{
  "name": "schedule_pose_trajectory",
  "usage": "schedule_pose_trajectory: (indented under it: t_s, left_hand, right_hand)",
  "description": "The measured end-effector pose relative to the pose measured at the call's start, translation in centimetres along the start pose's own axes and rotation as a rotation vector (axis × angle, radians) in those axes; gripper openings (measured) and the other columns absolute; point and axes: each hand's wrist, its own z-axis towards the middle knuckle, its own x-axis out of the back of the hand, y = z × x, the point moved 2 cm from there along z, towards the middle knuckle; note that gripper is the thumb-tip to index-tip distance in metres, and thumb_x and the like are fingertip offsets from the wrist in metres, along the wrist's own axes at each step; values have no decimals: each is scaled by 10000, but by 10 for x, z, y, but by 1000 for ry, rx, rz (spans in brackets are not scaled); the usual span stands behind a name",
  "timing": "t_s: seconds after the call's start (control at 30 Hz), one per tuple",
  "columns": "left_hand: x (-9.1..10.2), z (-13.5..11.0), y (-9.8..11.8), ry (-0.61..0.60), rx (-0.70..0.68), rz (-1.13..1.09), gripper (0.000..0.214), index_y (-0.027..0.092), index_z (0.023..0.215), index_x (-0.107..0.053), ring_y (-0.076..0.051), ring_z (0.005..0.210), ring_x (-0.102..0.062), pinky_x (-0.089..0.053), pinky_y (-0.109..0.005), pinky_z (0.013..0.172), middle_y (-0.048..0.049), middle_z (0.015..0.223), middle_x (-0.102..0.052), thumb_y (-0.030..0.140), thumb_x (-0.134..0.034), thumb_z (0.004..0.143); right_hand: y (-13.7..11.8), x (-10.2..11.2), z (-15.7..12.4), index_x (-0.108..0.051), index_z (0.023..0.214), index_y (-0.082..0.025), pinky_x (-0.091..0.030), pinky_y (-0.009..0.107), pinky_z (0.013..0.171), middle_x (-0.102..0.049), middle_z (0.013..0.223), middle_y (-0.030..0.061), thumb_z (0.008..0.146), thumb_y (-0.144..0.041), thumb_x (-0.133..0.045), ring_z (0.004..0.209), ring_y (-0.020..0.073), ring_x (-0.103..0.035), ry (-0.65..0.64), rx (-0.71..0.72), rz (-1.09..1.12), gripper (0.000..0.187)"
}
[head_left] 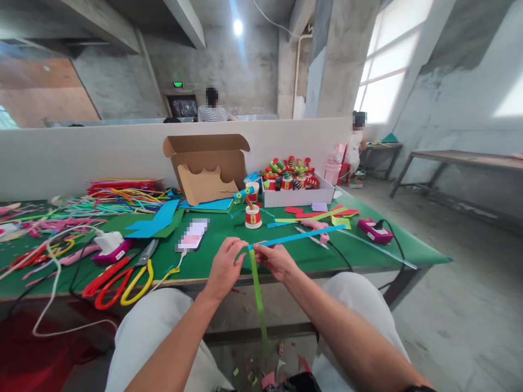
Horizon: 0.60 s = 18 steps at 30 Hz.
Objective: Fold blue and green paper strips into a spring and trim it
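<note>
Between my two hands, at the table's near edge, a blue paper strip (304,236) and a green paper strip (257,288) meet at their ends in a corner. The blue one reaches out to the right over the table; the green one hangs down past the edge. My right hand (277,260) pinches the strips near that corner. Thumb and fingers of my left hand (227,264) are closed at the corner's left side. Just beyond stands a small red and white paper cup figure (253,215) with a coiled neck and a blue top.
A white box (302,197) of similar figures stands behind, beside an open cardboard box (208,169). Scissors (143,267), a phone (192,235) and blue paper (157,220) lie left. A pink glue gun (316,226), paper strips and a purple socket block (375,231) lie right.
</note>
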Motion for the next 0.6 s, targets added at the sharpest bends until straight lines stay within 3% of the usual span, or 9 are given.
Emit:
schedule_pose_trajectory:
  t_s: [0.13,0.27,0.4,0.6]
  left_hand:
    - [-9,-3,1,-63,-234,252,203,242,936,-679,-192,900,-563,-484,-332,813,-77,966,-632,187,-491,882]
    - [-11,-3,2,-56,-268,284,201,243,865,-693,-211,940,-556,-473,-370,851,-89,986,-644,206,-497,892]
    - [-9,0,1,-17,-91,72,158,239,815,-686,-220,956,-561,-473,-373,851,-83,991,-639,241,-536,860]
    - [-13,0,-6,-19,421,-457,178,186,722,-646,-150,718,-560,-442,-246,627,-34,844,-639,361,-671,734]
  right_hand:
    - [0,3,3,-646,597,-126,-437,204,519,-570,502,-33,477,-274,-876,473,59,-499,12,-24,30,299]
    - [-1,5,4,-644,577,-139,-436,224,525,-563,493,-40,467,-298,-865,473,72,-495,33,43,-27,294]
    - [-4,4,3,-656,572,-158,-424,242,524,-565,489,-35,497,-348,-835,487,94,-490,6,192,-162,272]
    - [-4,1,2,-668,592,-173,-398,241,523,-560,488,-39,517,-363,-821,492,99,-483,-79,264,-270,255]
